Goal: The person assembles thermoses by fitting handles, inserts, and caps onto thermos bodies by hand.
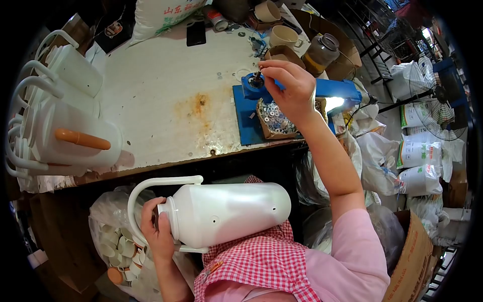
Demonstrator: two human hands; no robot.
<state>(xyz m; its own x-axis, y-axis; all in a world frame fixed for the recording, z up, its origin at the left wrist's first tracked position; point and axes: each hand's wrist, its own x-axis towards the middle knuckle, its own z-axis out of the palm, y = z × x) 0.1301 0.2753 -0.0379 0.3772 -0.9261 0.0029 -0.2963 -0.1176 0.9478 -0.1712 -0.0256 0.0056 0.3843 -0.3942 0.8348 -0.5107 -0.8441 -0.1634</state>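
A white thermos jug shell (236,209) lies on its side across my lap, with a curved white handle (135,201) at its neck end and two small holes in its side. My left hand (157,226) is closed round its neck. Above the table edge, my right hand (289,85) pinches at the top of a dark metal post on a blue bench tool (251,86). What sits between the fingertips is too small to make out. Below that hand stands an open cardboard box (277,120) of small washers, partly hidden by the wrist.
Several white jugs (75,131), one with an orange grip, stand at the table's left. A phone (196,33), a cup (284,36) and a jar (322,50) lie farther back. A bag of white and orange parts (121,251) is low at left; a fan (440,95) stands right.
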